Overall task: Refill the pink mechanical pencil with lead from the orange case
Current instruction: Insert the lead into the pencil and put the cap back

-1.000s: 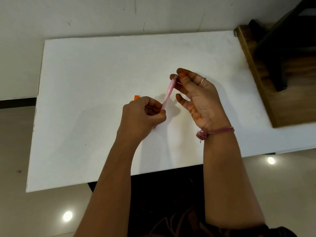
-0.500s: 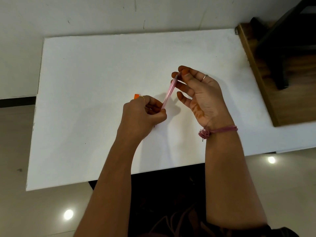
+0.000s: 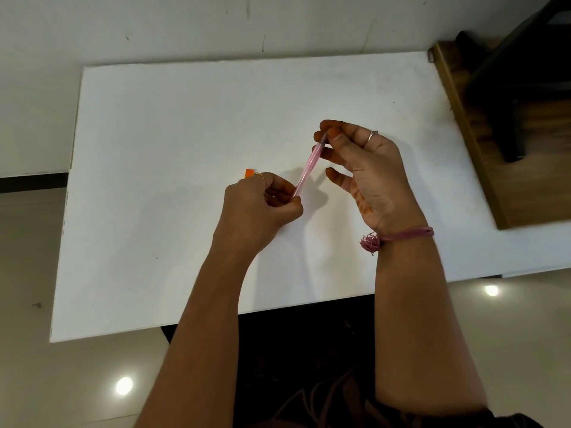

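The pink mechanical pencil (image 3: 309, 166) is held slanted above the white table (image 3: 173, 143). My left hand (image 3: 259, 208) is closed around its lower end. My right hand (image 3: 358, 168) pinches its upper end between thumb and forefinger, where a dark tip or thin lead shows; the other fingers are spread. The orange case (image 3: 249, 173) lies on the table just behind my left hand, and only a small corner of it shows past the knuckles.
A brown wooden surface (image 3: 506, 168) with a dark chair leg (image 3: 513, 140) on it adjoins the table's right edge. A white wall (image 3: 185, 23) runs along the far side. Glossy floor (image 3: 92, 381) lies below the near edge.
Both hands keep their hold on the pencil. My right hand has shifted slightly up and right at the pencil's top end; the left hand has barely moved.
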Demonstrator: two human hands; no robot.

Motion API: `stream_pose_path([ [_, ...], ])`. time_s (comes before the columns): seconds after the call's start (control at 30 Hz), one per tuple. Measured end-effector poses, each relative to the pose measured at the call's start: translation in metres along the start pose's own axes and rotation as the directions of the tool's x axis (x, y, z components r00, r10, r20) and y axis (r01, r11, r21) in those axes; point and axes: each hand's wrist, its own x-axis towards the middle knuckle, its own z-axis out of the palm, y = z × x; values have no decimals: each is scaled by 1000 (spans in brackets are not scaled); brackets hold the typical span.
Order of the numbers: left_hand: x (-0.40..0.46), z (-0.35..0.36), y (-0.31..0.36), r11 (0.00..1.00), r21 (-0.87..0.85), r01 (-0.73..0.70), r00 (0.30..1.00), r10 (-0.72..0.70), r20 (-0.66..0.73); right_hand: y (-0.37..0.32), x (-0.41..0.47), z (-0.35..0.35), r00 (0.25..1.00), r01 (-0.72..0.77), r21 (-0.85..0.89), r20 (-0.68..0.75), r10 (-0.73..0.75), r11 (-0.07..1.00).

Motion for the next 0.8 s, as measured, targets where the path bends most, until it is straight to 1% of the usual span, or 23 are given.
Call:
stream_pose_path([
  [0.2,0,0,0,1000,5,-20,1000,20,-8,-1,-1,1,1000,-14,-7,3,14,1000],
  [0.37,-1,2,1,999,-27,-47,999,47,-23,-3,-2,3,1000,-6,-56,20,7,998],
  [0.5,-1,3,1,998,-50,-37,999,35,-37,-4,-3,5,999,-9,-85,30,11,996],
  [0.67,-3,10,7,994,-97,-47,996,39,-83,-6,-4,8,1000,16,-63,-13,-17,998],
  [0.8,-3,14,8,994,-99,-49,993,38,-109,-6,-3,10,998,24,-42,-62,-27,999],
])
